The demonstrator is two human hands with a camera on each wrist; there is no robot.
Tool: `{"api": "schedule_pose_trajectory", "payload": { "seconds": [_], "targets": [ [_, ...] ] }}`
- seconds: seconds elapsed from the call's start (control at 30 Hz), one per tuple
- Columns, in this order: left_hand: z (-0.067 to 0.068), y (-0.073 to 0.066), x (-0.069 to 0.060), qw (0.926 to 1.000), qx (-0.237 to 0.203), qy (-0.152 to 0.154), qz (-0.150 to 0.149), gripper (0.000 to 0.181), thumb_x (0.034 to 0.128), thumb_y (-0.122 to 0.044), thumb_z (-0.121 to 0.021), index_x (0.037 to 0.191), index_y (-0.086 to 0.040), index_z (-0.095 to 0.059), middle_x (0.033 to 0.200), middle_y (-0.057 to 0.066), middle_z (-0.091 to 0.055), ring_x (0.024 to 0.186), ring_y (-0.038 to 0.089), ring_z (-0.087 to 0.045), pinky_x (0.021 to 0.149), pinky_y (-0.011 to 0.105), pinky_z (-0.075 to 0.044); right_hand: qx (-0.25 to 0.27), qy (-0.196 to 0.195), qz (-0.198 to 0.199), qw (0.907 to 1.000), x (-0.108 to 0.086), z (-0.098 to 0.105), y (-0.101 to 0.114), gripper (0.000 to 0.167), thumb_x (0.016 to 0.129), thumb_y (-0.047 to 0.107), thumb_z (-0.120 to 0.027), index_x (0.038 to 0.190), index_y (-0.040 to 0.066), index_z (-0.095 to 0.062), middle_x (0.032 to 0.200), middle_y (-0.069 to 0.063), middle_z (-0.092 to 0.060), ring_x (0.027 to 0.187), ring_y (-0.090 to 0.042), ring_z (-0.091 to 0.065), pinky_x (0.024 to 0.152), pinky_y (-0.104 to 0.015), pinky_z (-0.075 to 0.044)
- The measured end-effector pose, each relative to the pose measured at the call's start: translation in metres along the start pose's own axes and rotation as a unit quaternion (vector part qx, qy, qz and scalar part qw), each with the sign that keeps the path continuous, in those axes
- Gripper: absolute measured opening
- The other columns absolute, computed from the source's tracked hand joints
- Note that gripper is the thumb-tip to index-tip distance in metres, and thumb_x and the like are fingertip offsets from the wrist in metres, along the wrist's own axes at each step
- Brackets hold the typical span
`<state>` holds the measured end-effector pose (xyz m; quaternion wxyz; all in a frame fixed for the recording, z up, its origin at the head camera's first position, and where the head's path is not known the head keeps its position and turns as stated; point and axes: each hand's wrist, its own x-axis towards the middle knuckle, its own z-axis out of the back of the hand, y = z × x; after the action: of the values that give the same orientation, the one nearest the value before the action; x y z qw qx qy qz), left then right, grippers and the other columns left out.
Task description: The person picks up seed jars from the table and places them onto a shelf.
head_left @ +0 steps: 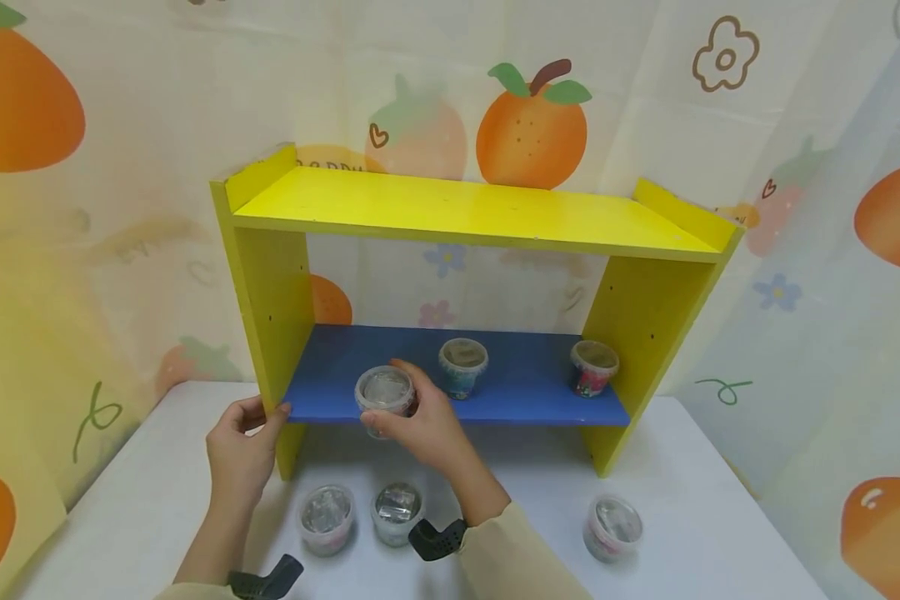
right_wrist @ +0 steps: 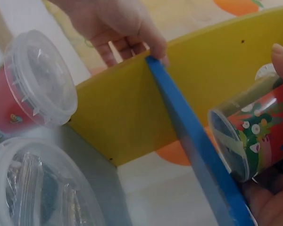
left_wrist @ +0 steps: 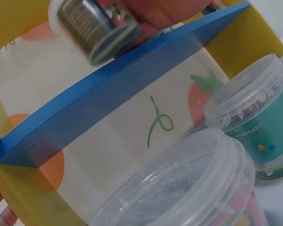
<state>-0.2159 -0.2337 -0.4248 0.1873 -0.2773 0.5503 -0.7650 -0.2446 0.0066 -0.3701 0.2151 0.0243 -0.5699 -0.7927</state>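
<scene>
In the head view my right hand (head_left: 433, 429) grips a small lidded plastic tub (head_left: 386, 392) at the front edge of the blue shelf board (head_left: 540, 408). The right wrist view shows that tub (right_wrist: 259, 127) tilted, with a red and green printed side, its base close to the board's edge. My left hand (head_left: 242, 446) holds the left side panel (head_left: 273, 308) of the yellow shelf unit, thumb near the board's front corner and fingers around the panel's outside. Two similar tubs stand on the board: a blue-green one (head_left: 462, 368) near the middle and a red one (head_left: 594, 369) at the right end.
On the white table (head_left: 525, 550) in front of the unit stand a left tub (head_left: 326, 518), a second tub (head_left: 397, 514) beside it, and a third (head_left: 612, 527) at the right. The yellow top board (head_left: 450, 204) spans above. A fruit-print cloth (head_left: 420, 75) hangs behind.
</scene>
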Motion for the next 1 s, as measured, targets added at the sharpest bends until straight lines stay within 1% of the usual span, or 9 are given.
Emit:
{"api": "schedule_pose_trajectory", "payload": {
  "seconds": [0.13,0.3,0.4,0.5,0.6,0.73,0.8,0.87,1.0],
  "targets": [
    [0.0,0.001,-0.001,1.0,-0.003,0.004,0.0,0.038,0.09,-0.033,-0.071,0.115,-0.005,-0.065,0.102,0.005,-0.065,0.089,0.002,-0.053,0.067,0.006,-0.047,-0.023,-0.007,-0.005,0.9997,0.005,-0.004,-0.002,0.083,0.082,0.046,-0.077,0.15,0.022,-0.038,0.13,-0.005,-0.058,0.108,-0.019,-0.061,0.084,-0.036,-0.055],
    [-0.001,0.0,0.0,0.9999,-0.007,0.007,-0.004,0.039,0.0898,-0.033,-0.071,0.115,-0.005,-0.065,0.102,0.005,-0.065,0.09,0.003,-0.053,0.066,0.006,-0.047,-0.06,-0.02,-0.017,0.9978,0.013,-0.007,0.002,0.085,0.081,0.053,-0.075,0.15,0.021,-0.038,0.125,-0.002,-0.061,0.103,-0.018,-0.062,0.084,-0.038,-0.053],
    [-0.001,0.0,0.0,0.9999,-0.006,0.006,-0.008,0.038,0.09,-0.033,-0.071,0.115,-0.005,-0.065,0.103,0.005,-0.065,0.091,0.003,-0.053,0.066,0.006,-0.047,-0.073,-0.025,-0.026,0.9967,0.018,-0.01,0.007,0.084,0.08,0.056,-0.074,0.149,0.021,-0.04,0.121,-0.001,-0.063,0.101,-0.018,-0.062,0.083,-0.039,-0.053],
    [-0.001,-0.001,0.001,0.9999,-0.004,0.006,-0.011,0.039,0.0904,-0.033,-0.071,0.116,-0.004,-0.065,0.104,0.006,-0.065,0.091,0.004,-0.053,0.066,0.006,-0.047,-0.075,-0.029,-0.029,0.9964,0.026,-0.014,0.011,0.082,0.08,0.057,-0.073,0.147,0.02,-0.042,0.119,-0.001,-0.064,0.101,-0.018,-0.063,0.082,-0.039,-0.053],
    [0.0,-0.002,0.001,1.0,-0.001,0.008,-0.005,0.04,0.0911,-0.035,-0.069,0.117,-0.005,-0.064,0.106,0.008,-0.065,0.094,0.006,-0.053,0.068,0.005,-0.047,-0.077,-0.029,-0.034,0.9961,0.032,-0.018,0.015,0.083,0.081,0.058,-0.072,0.147,0.018,-0.042,0.119,-0.002,-0.065,0.101,-0.019,-0.063,0.081,-0.039,-0.054],
    [0.001,-0.003,0.0,1.0,0.001,0.009,0.005,0.041,0.0914,-0.036,-0.069,0.118,-0.005,-0.064,0.108,0.008,-0.064,0.097,0.008,-0.053,0.068,0.004,-0.046,-0.077,-0.027,-0.043,0.9957,0.038,-0.024,0.017,0.085,0.081,0.058,-0.072,0.149,0.018,-0.039,0.124,-0.003,-0.063,0.105,-0.02,-0.062,0.084,-0.04,-0.054],
    [0.002,-0.003,0.0,1.0,-0.003,0.009,0.002,0.041,0.0911,-0.035,-0.069,0.118,-0.004,-0.064,0.107,0.008,-0.065,0.095,0.008,-0.053,0.068,0.005,-0.046,-0.075,-0.029,-0.044,0.9958,0.041,-0.026,0.018,0.084,0.081,0.057,-0.073,0.148,0.018,-0.04,0.124,-0.002,-0.063,0.105,-0.019,-0.062,0.085,-0.041,-0.054],
    [0.002,-0.002,-0.001,0.9999,-0.006,0.01,0.002,0.041,0.0909,-0.035,-0.07,0.118,-0.004,-0.064,0.107,0.008,-0.065,0.094,0.007,-0.053,0.067,0.005,-0.047,-0.068,-0.03,-0.042,0.9964,0.043,-0.028,0.017,0.083,0.081,0.055,-0.073,0.147,0.019,-0.041,0.121,-0.001,-0.064,0.099,-0.017,-0.065,0.083,-0.04,-0.054],
    [0.001,-0.002,-0.002,0.9999,-0.009,0.011,0.0,0.041,0.0908,-0.034,-0.07,0.118,-0.004,-0.064,0.106,0.008,-0.064,0.093,0.005,-0.053,0.067,0.005,-0.047,-0.05,-0.028,-0.035,0.9978,0.049,-0.032,0.015,0.077,0.081,0.051,-0.076,0.143,0.02,-0.044,0.111,0.002,-0.066,0.08,-0.011,-0.068,0.077,-0.035,-0.056]
  ]
}}
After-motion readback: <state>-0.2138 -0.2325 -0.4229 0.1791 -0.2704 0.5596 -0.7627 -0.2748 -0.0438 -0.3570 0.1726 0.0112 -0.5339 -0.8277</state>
